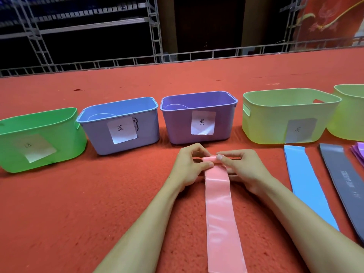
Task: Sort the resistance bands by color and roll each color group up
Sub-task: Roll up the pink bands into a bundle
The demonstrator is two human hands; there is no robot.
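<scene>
A red carpet [78, 213] covers the floor, with a metal truss [153, 26] along its far edge. A row of labelled bins stands across it: green bin [39, 138], blue bin [149, 131], purple bin [177, 125] and two yellow bins [266, 123]. In front of the purple bin, the left hand [187, 170] and right hand [246, 170] pinch the rolled far end of the pink band [218, 203] with curled fingers; the rest lies flat toward the near edge, and a blue band [307, 184], grey band [346, 184] and purple bands [358, 152] lie to the right.
</scene>
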